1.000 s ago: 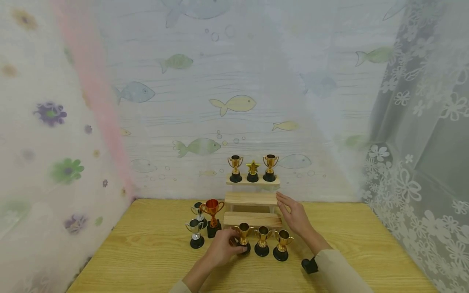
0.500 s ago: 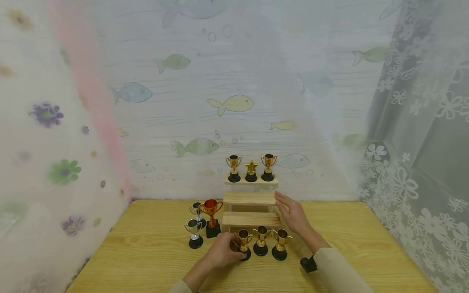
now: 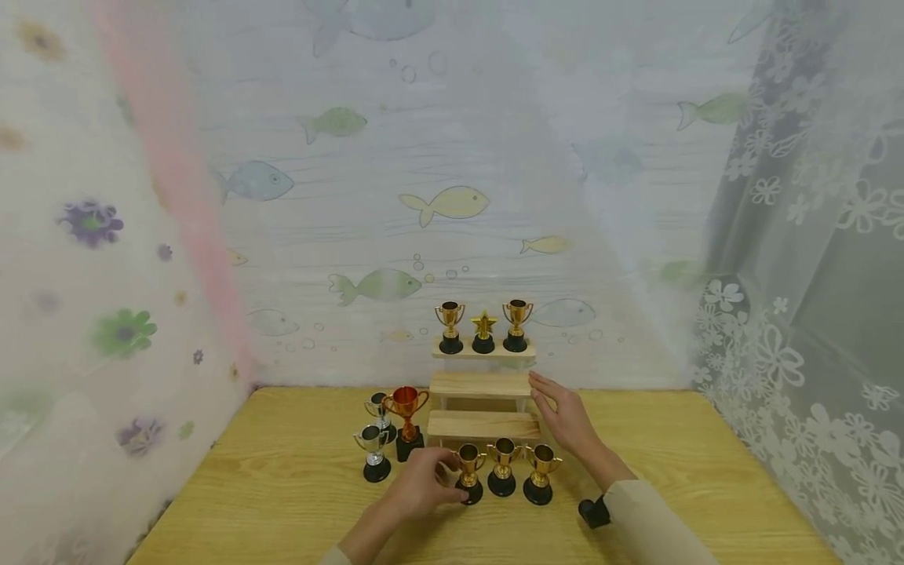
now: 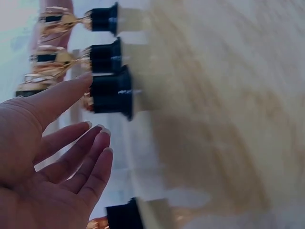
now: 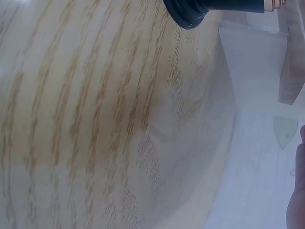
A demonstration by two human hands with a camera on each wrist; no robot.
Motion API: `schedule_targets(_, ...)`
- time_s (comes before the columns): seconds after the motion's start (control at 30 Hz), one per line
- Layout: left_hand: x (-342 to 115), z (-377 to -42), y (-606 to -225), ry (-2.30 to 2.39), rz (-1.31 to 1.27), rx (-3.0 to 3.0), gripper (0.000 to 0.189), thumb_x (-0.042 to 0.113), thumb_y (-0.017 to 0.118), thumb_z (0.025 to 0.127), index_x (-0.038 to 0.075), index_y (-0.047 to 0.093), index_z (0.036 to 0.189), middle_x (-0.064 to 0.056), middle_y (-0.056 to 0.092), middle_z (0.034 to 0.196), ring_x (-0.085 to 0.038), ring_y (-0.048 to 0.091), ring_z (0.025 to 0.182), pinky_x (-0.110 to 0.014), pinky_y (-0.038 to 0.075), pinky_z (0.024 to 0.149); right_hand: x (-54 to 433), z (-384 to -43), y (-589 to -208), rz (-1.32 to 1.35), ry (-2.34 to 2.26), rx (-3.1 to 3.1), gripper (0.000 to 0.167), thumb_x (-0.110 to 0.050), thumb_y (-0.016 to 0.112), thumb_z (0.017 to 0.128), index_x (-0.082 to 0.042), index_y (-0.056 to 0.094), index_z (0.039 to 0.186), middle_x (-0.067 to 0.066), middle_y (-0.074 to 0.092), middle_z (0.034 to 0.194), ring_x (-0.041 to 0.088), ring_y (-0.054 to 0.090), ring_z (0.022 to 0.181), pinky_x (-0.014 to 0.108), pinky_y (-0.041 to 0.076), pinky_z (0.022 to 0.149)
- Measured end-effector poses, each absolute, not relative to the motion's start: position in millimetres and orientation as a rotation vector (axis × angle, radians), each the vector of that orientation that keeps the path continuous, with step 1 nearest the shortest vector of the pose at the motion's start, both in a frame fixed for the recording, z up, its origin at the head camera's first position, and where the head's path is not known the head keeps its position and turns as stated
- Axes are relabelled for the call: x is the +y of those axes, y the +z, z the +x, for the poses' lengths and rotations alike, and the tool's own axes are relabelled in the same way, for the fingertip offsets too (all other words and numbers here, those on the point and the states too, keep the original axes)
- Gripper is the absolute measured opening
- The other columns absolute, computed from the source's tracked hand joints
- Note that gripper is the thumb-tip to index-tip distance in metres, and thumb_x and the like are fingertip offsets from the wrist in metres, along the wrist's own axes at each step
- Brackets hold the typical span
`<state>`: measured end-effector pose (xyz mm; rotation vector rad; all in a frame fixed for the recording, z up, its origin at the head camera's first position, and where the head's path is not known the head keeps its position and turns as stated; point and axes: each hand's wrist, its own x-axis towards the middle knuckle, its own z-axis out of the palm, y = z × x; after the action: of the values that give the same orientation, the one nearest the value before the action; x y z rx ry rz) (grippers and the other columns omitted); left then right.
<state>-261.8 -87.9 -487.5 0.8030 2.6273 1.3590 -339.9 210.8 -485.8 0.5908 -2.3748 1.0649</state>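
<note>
My left hand (image 3: 421,488) is beside the leftmost of three small gold trophy cups (image 3: 469,461) on the table. In the left wrist view the thumb lies right at that cup's black base (image 4: 112,94), while the other fingers are spread loosely with nothing between them. Two more gold cups, a middle one (image 3: 503,463) and a right one (image 3: 541,471), stand upright in the same row. My right hand (image 3: 565,416), fingers straight, touches the right end of the middle shelf (image 3: 480,384) of a wooden tiered stand. Only its edge shows in the right wrist view.
On the stand's top shelf (image 3: 487,355) are two gold cups and a gold star trophy (image 3: 484,326). The lower shelf (image 3: 483,424) is behind the row. Left of the stand are a reddish cup (image 3: 406,408) and two silver cups (image 3: 374,451). A fish-patterned curtain hangs behind.
The left hand's fingers have loosened from the leftmost gold cup and drawn slightly left. That cup now stands a little nearer the front. The right hand stays at the shelf end.
</note>
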Motion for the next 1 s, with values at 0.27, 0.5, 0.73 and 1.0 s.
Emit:
schedule_targets(0.27, -101, -257, -452, 1.292, 0.859, 2.743, 0.037, 0.018, 0.087, 0.082, 0.003, 0.072, 0.112, -0.008, 0.070, 0.104, -0.026, 0.065, 0.087, -0.030, 0.052, 0.072, 212, -338, -486, 0.576, 1.074, -2.369, 0.036, -0.014, 0.056, 0.107, 0.008, 0.061, 0.135, 0.022, 0.056, 0.145, 0.043, 0.052, 0.133, 0.059, 0.041, 0.108)
schedule_targets(0.5, -104, -264, -423, 1.367, 0.846, 2.925, 0.039, 0.017, 0.085, 0.085, 0.004, 0.070, 0.119, -0.011, 0.070, 0.112, -0.025, 0.065, 0.087, -0.032, 0.054, 0.072, 211, -339, -485, 0.573, 1.061, -2.386, 0.037, -0.014, 0.056, 0.107, 0.008, 0.061, 0.135, 0.023, 0.056, 0.145, 0.043, 0.052, 0.133, 0.059, 0.041, 0.108)
schedule_targets(0.73, -102, -281, -398, 1.582, 0.672, 2.998, 0.055, 0.019, 0.083, 0.087, 0.002, 0.062, 0.135, -0.016, 0.066, 0.122, -0.034, 0.064, 0.099, -0.050, 0.055, 0.082, 211, -340, -487, 0.583, 1.056, -2.386, 0.037, -0.015, 0.055, 0.107, 0.008, 0.061, 0.136, 0.023, 0.055, 0.145, 0.043, 0.052, 0.134, 0.059, 0.042, 0.107)
schedule_targets(1.0, -95, -308, -381, 1.723, 0.504, 2.982, 0.076, 0.024, 0.083, 0.088, 0.002, 0.045, 0.150, -0.018, 0.056, 0.136, -0.038, 0.057, 0.118, -0.053, 0.050, 0.099, 211, -341, -487, 0.588, 1.064, -2.383, 0.038, -0.016, 0.055, 0.107, 0.007, 0.061, 0.136, 0.020, 0.055, 0.146, 0.043, 0.053, 0.133, 0.059, 0.042, 0.107)
